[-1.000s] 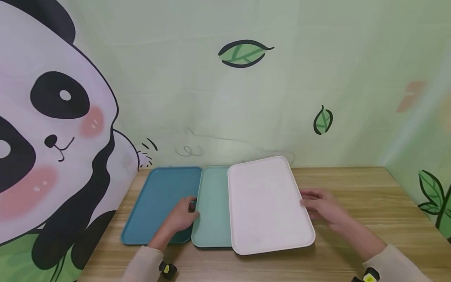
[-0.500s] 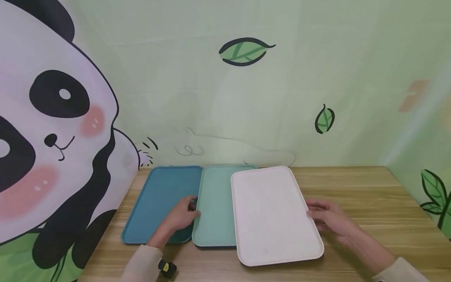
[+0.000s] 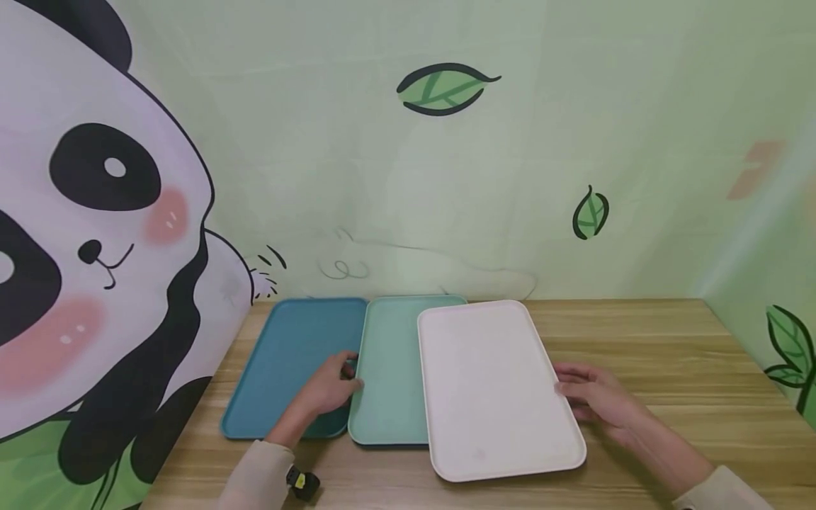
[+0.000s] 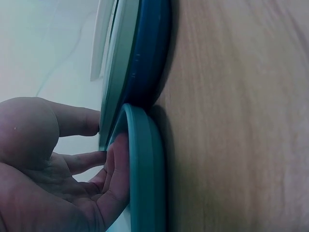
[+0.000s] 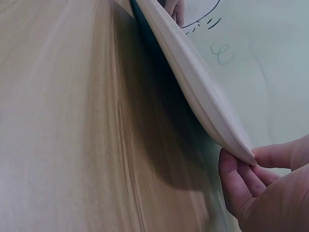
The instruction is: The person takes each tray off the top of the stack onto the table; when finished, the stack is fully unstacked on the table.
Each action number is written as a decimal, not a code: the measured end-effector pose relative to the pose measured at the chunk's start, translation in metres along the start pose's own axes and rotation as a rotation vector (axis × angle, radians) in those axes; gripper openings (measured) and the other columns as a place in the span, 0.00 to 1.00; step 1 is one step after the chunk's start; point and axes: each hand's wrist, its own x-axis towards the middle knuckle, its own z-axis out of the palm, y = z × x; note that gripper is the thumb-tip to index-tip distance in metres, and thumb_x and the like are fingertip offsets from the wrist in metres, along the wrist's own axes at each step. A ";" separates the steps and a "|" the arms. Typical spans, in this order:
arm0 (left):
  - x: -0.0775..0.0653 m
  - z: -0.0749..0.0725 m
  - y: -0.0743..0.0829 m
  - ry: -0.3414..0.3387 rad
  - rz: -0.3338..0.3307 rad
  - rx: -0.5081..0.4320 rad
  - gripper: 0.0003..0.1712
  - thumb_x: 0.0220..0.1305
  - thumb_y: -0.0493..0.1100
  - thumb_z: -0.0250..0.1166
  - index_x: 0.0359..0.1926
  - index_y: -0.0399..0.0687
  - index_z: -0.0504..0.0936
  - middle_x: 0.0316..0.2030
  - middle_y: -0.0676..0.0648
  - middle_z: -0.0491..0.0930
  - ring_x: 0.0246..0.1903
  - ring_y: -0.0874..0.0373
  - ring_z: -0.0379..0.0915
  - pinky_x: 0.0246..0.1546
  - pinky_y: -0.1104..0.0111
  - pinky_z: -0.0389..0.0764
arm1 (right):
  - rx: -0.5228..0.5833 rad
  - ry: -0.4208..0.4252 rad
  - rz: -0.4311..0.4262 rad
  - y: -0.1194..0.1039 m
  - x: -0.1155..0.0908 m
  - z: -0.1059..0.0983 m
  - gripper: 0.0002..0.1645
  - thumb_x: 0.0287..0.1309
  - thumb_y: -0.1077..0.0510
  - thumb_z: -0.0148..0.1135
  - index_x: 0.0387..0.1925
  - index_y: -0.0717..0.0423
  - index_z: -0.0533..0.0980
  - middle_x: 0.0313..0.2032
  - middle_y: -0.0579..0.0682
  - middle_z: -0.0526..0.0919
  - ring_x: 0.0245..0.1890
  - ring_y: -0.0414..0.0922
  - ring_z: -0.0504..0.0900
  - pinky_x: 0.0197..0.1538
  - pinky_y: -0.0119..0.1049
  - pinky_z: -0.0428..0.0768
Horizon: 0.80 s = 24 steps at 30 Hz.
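Note:
With thumb and fingers, my right hand [image 3: 602,397] pinches the right edge of a white rectangular tray [image 3: 497,389]. In the right wrist view that edge of the white tray [image 5: 203,92] is raised, with a shadow on the wood below. The tray's left side overlaps a light green tray [image 3: 392,375]. My left hand [image 3: 328,386] pinches the green tray's left rim, its other fingers reaching over a blue tray [image 3: 299,326] at the left. In the left wrist view, a dark blue tray [image 4: 152,48] lies directly under the light green tray [image 4: 123,53].
The trays are on a wood-grain table [image 3: 644,340], which extends to the right of them. Behind stands a pale green wall cloth [image 3: 306,142] printed with leaves and a large panda [image 3: 127,283] at the left.
My right hand has moved the white tray right and toward me, uncovering more of the green tray. Over the last half second it has barely moved. My left hand has stayed at the green rim.

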 end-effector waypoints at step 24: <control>0.002 0.001 0.001 -0.005 -0.038 -0.048 0.32 0.71 0.33 0.65 0.71 0.26 0.67 0.46 0.37 0.75 0.38 0.49 0.78 0.35 0.56 0.87 | 0.094 0.009 -0.033 -0.003 0.003 -0.064 0.19 0.74 0.65 0.60 0.63 0.59 0.77 0.43 0.35 0.86 0.40 0.39 0.88 0.43 0.37 0.88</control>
